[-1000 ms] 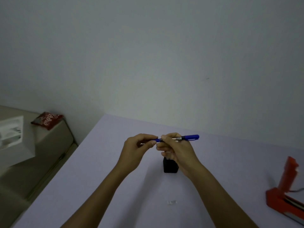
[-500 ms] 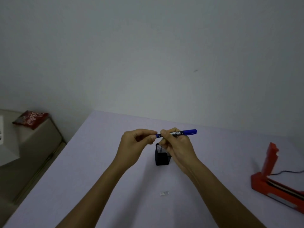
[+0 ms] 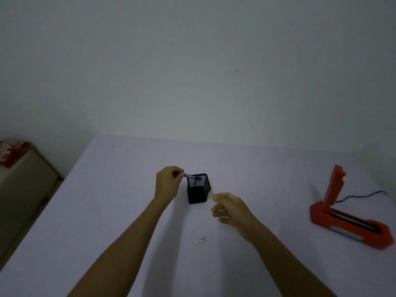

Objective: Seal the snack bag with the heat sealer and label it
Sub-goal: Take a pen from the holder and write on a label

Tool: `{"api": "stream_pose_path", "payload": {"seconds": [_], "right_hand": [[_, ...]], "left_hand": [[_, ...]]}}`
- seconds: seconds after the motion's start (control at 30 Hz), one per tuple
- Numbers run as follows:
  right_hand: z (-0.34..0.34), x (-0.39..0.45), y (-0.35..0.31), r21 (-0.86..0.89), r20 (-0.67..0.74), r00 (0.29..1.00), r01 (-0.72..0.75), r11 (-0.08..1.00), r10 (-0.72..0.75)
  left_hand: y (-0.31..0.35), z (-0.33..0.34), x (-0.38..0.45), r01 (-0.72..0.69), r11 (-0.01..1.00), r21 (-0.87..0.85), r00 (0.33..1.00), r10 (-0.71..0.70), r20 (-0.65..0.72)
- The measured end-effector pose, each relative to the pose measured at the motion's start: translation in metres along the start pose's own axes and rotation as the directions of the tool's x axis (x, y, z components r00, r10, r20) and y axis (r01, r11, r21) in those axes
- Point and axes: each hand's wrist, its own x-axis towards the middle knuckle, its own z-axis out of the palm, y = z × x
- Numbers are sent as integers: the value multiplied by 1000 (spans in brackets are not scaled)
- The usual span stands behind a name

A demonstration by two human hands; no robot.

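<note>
Head view, left hand (image 3: 168,182): pinching the blue marker (image 3: 192,177) by its tail, tip dipping into the black pen holder (image 3: 198,190).
Marker handling: looking light, stiff, slick; gripping mid-barrel is likely steadier.
Right hand (image 3: 230,209): hovering loosely curled, seemingly holding nothing.
Heat sealer (image 3: 351,219): sitting open, far right.
Snack bag (image 3: 10,153): lying off-table, far left.

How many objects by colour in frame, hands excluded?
Red: 2, heat sealer, snack bag
Blue: 1, marker
Black: 1, pen holder
Clear: 1, small piece on the table
Total: 5
</note>
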Motion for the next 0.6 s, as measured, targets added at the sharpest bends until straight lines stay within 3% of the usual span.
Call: {"api": "stream_pose_path", "payload": {"seconds": [0.23,0.37,0.47,0.6], "right_hand": [[-5,29,43,-60,-1,996,-91,994,91],[-2,49,63,-183,-24,997,-79,980,76],[-1,61,83,-388,-20,1000,-7,921,-1],[8,71,111,-586,-7,999,39,809,-53]], "left_hand": [[-29,51,14,16,995,100,995,-27,101],[-40,57,18,13,993,116,992,-27,124],[-42,57,12,-12,995,101,998,5,69],[-46,58,-30,-56,992,115,990,70,-122]]}}
